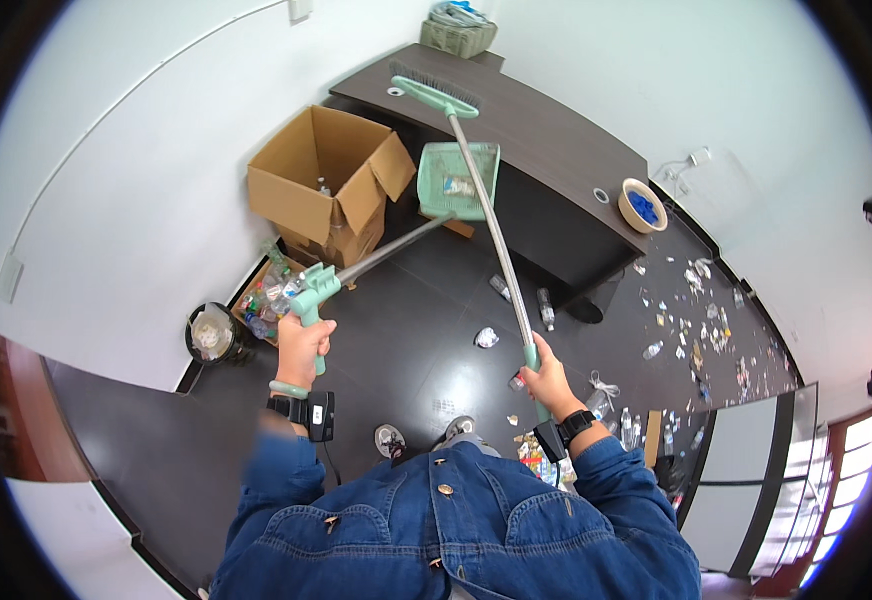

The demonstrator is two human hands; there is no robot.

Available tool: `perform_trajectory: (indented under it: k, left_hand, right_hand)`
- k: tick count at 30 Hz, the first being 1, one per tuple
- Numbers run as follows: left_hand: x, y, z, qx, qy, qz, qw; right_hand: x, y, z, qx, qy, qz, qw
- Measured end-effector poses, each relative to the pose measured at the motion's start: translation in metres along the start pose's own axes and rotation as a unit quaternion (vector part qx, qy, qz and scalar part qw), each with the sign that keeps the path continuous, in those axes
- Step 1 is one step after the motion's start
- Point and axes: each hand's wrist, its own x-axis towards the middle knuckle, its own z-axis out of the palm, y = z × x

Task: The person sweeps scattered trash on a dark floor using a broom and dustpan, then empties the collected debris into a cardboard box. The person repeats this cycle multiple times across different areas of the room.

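Observation:
My left hand (304, 349) grips the pale green handle of a long-handled dustpan (424, 180). Its pan is raised in front of the desk, and a crumpled light-coloured piece of litter (460, 186) lies inside. Around the green grip of a broom (493, 225) my right hand (546, 377) is closed. The broom's steel pole slants up and away, crossing in front of the pan's right side. Its bristle head (436, 91) appears over the desk top; whether it touches the surface I cannot tell. Left of the pan stands an open cardboard box (297, 196) with a plastic bottle visible inside.
A dark desk (548, 135) bears a basin (642, 206) of blue items. Bottles fill a low carton (267, 300) beside a waste bin (214, 334). On the floor lie a crumpled white piece (487, 337), a bottle (546, 309) and scattered litter (706, 322). A glossy panel (740, 450) stands right.

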Motion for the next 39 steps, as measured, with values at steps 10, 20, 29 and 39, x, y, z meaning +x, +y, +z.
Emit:
perform_trajectory:
  k: [10,20,29,39]
  left_hand:
    - [-0.049,-0.061,0.036,0.162,-0.056,-0.057,0.984]
    - [-0.095,-0.137,0.087,0.282,-0.048,-0.108,0.952]
    - [-0.081,-0.155,0.104,0.389,-0.077,-0.078,0.915]
    - [0.018,-0.197,0.121,0.462,-0.156,-0.087,0.869]
  right_hand:
    - [-0.097,0.112,-0.01,-0.003,-0.031,0.056,0.998]
    - [-0.202,0.245,-0.049,0.008,-0.087,0.187,0.979]
    - [-0.21,0.302,-0.067,0.077,-0.063,0.259,0.961]
    - [-0.112,0.265,-0.052,0.185,-0.01,0.301,0.935]
